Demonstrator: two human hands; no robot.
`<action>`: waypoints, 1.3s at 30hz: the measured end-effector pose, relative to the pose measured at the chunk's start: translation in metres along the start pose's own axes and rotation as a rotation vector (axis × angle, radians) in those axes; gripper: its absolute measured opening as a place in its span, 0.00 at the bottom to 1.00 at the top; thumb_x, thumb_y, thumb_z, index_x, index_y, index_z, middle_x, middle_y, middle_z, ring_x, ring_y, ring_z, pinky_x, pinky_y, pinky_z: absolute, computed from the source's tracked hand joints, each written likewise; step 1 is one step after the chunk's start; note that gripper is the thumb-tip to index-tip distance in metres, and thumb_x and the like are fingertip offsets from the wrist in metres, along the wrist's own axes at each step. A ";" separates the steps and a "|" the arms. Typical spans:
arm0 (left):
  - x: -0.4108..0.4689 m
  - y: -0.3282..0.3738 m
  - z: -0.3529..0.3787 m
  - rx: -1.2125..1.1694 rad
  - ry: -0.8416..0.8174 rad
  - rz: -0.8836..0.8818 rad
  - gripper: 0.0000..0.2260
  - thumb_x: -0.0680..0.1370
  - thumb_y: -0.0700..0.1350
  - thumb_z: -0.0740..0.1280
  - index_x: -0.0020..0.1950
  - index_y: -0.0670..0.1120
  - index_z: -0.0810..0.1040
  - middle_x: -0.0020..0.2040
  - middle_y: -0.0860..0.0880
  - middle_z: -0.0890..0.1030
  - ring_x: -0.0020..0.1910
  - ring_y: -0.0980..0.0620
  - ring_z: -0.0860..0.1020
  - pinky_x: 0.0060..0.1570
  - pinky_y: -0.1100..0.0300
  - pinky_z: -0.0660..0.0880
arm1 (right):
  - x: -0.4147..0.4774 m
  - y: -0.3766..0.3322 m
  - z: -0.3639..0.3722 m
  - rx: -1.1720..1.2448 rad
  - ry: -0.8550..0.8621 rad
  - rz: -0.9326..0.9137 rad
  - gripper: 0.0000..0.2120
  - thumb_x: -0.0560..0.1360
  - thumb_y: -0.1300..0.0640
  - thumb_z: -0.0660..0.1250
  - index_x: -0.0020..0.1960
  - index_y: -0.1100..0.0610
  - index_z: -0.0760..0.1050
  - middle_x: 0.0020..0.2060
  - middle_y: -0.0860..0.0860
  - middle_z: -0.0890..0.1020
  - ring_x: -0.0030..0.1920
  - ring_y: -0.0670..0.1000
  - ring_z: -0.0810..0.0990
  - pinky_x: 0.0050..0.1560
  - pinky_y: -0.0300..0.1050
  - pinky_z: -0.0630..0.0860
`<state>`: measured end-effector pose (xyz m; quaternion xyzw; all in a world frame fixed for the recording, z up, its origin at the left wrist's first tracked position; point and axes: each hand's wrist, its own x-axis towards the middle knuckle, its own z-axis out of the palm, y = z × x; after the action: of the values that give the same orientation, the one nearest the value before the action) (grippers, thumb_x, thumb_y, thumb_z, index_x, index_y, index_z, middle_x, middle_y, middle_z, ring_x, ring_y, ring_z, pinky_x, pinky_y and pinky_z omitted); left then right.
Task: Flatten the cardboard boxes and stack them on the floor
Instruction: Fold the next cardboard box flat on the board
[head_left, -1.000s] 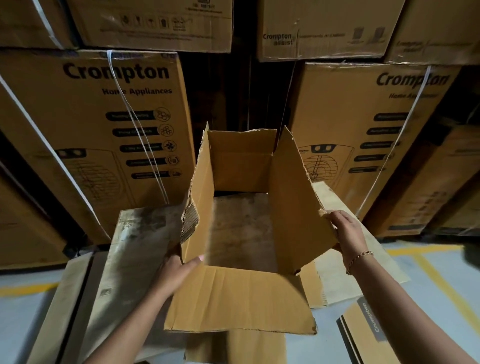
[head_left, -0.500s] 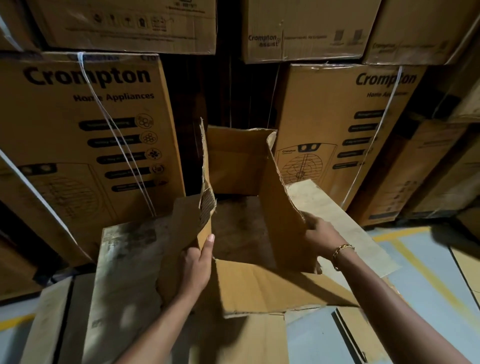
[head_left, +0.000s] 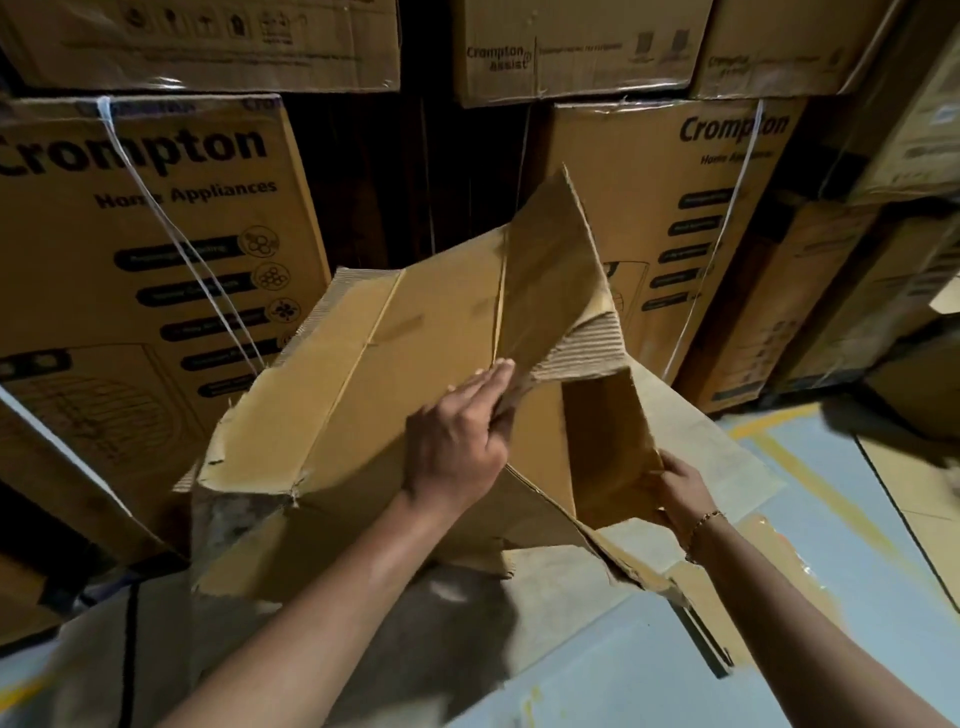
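Note:
A plain brown cardboard box (head_left: 374, 395) is half collapsed in front of me, its left wall folded down flat and a torn flap sticking up at the centre. My left hand (head_left: 457, 441) presses on that folded wall with straight fingers at the flap's base. My right hand (head_left: 675, 488) grips the lower edge of the box's right wall, a thin bracelet on the wrist. Several flattened cardboard sheets (head_left: 696, 447) lie on the floor under the box.
Tall strapped Crompton cartons (head_left: 130, 234) stand stacked behind, left and right (head_left: 691, 218), with a dark gap between them. More cartons crowd the far right. The grey floor (head_left: 623, 675) with yellow lines (head_left: 810, 478) shows at lower right.
The open box has been pushed over leftward and its left wall has collapsed flat. My left hand moved right onto the folded wall; my right hand dropped lower along the right wall.

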<state>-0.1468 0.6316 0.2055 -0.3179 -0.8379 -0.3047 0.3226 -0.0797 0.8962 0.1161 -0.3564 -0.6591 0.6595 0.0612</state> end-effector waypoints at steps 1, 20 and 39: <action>-0.006 0.004 0.013 -0.007 -0.077 0.021 0.18 0.79 0.46 0.66 0.67 0.43 0.79 0.60 0.46 0.82 0.55 0.47 0.83 0.47 0.54 0.81 | 0.000 0.009 -0.006 -0.028 0.030 0.039 0.18 0.79 0.68 0.58 0.66 0.57 0.73 0.56 0.57 0.80 0.54 0.58 0.80 0.44 0.52 0.81; -0.036 0.008 0.083 -0.040 -0.832 0.135 0.26 0.80 0.62 0.57 0.76 0.53 0.66 0.77 0.54 0.64 0.77 0.53 0.60 0.76 0.51 0.58 | -0.067 0.015 0.027 -1.519 -0.036 -0.652 0.46 0.72 0.40 0.67 0.79 0.47 0.41 0.79 0.49 0.51 0.79 0.54 0.48 0.76 0.56 0.50; -0.098 -0.118 -0.016 0.246 -0.787 0.049 0.31 0.75 0.40 0.71 0.75 0.56 0.67 0.72 0.59 0.71 0.69 0.58 0.72 0.67 0.57 0.70 | -0.068 0.013 0.028 -1.594 -0.173 -0.851 0.22 0.78 0.47 0.60 0.71 0.40 0.62 0.69 0.40 0.72 0.67 0.49 0.73 0.60 0.49 0.74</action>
<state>-0.1697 0.5149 0.1072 -0.3892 -0.9196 -0.0497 0.0202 -0.0398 0.8337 0.1271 0.0315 -0.9983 -0.0460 -0.0149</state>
